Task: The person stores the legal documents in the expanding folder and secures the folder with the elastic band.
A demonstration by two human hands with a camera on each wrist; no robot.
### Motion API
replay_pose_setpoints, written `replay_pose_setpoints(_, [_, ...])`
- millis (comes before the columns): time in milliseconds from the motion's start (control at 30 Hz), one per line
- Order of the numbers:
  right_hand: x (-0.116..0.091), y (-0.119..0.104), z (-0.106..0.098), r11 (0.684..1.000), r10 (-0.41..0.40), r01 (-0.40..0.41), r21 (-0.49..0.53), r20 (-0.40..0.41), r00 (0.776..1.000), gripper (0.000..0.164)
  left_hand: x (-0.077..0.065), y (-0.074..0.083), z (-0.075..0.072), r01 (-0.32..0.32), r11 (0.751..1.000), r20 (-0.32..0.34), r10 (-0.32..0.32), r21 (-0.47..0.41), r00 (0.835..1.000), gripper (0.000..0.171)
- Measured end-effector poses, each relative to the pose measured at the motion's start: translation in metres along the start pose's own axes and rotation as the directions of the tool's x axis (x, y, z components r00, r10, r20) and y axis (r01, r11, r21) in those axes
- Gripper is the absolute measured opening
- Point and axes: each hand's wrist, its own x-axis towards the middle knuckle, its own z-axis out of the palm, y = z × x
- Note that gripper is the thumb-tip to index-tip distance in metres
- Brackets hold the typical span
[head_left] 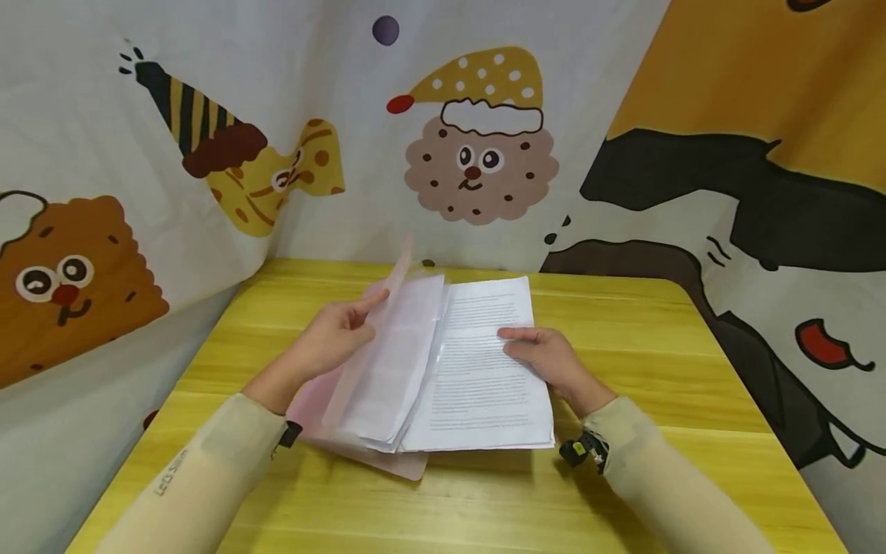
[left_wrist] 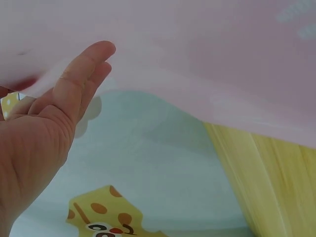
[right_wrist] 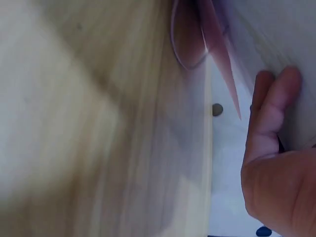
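Nearest are two pale sleeves (head_left: 201, 469), with a dark band (head_left: 291, 434) at the left wrist and a small black device (head_left: 583, 452) at the right, above the bare front of the wooden worktop (head_left: 484, 515). Beyond the cuffs, an opened pink folder (head_left: 404, 466) lies mid-worktop, its rounded lower corner showing under the papers. The right hand (head_left: 557, 365) grips the right edge of the printed sheets (head_left: 481, 369), thumb and index finger close together over the top page and other fingers extended against the underside. The left hand (head_left: 328, 338) holds the raised pink cover (left_wrist: 207, 54) at its edge; the fingers are nearly straight, two laid flat along one face, with thumb and index finger slightly parted in the head view. Between the hands, pale leaves (head_left: 408, 354) stand tilted beside the printed sheets, touching them. Behind the worktop's far edge hangs a white cloth (head_left: 332, 61) printed with cartoon snacks, including a biscuit (head_left: 477, 196) in a spotted cap
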Motion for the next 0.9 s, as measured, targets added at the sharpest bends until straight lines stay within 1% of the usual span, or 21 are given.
replay_pose_setpoints(67, [-0.002, 0.0, 0.006, 1.0, -0.009, 0.009, 0.002, -0.025, 1.0, 0.042, 0.001, 0.0, 0.001, 0.0, 1.0, -0.001, 0.0, 0.001, 1.0, 0.062])
replay_pose_setpoints(167, [-0.006, 0.0, 0.017, 1.0, -0.017, 0.017, 0.006, -0.033, 0.999, 0.043, 0.002, 0.001, 0.003, 0.004, 1.0, -0.01, -0.004, 0.001, 1.0, 0.062])
replay_pose_setpoints(200, [-0.007, 0.0, 0.022, 1.0, -0.02, 0.02, -0.002, -0.048, 0.999, 0.042, 0.002, 0.001, 0.003, 0.006, 1.0, -0.016, -0.006, -0.001, 1.0, 0.062])
replay_pose_setpoints(267, [-0.01, -0.001, 0.032, 0.999, -0.031, 0.029, -0.025, -0.068, 0.997, 0.04, 0.003, 0.001, 0.005, 0.005, 1.0, -0.022, -0.005, -0.008, 1.0, 0.062])
replay_pose_setpoints(367, [-0.011, 0.0, 0.048, 0.994, -0.054, 0.044, -0.098, -0.099, 0.994, 0.035, 0.003, 0.001, 0.008, -0.009, 1.0, -0.026, 0.009, -0.016, 1.0, 0.062])
replay_pose_setpoints(433, [-0.011, 0.001, 0.059, 0.99, -0.082, 0.07, -0.126, -0.094, 0.992, 0.034, 0.004, 0.002, 0.011, -0.024, 1.0, -0.023, 0.023, -0.019, 0.999, 0.062])
replay_pose_setpoints(533, [-0.007, 0.001, 0.075, 0.986, -0.121, 0.108, -0.126, -0.093, 0.988, 0.033, 0.007, 0.002, 0.017, -0.046, 0.999, -0.015, 0.045, -0.012, 0.999, 0.062])
replay_pose_setpoints(633, [0.0, 0.002, 0.088, 0.991, -0.117, 0.109, -0.081, -0.096, 0.988, 0.032, 0.008, 0.002, 0.022, -0.047, 0.999, -0.005, 0.047, 0.003, 0.999, 0.062])
replay_pose_setpoints(700, [0.004, 0.003, 0.093, 0.99, -0.121, 0.113, -0.083, -0.101, 0.988, 0.033, 0.008, 0.003, 0.024, -0.039, 0.999, -0.006, 0.039, 0.009, 0.999, 0.063])
replay_pose_setpoints(767, [0.005, 0.006, 0.093, 0.991, -0.121, 0.114, -0.068, -0.099, 0.988, 0.037, 0.008, 0.003, 0.025, -0.033, 0.999, -0.009, 0.033, 0.014, 0.999, 0.064])
replay_pose_setpoints(833, [0.005, 0.007, 0.089, 0.992, -0.118, 0.113, -0.048, -0.112, 0.987, 0.042, 0.007, 0.003, 0.025, -0.029, 1.0, -0.016, 0.029, 0.011, 0.999, 0.064])
replay_pose_setpoints(900, [0.003, 0.007, 0.082, 0.995, -0.098, 0.1, 0.009, -0.13, 0.987, 0.046, 0.007, 0.004, 0.024, -0.037, 0.999, -0.023, 0.037, 0.011, 0.999, 0.064])
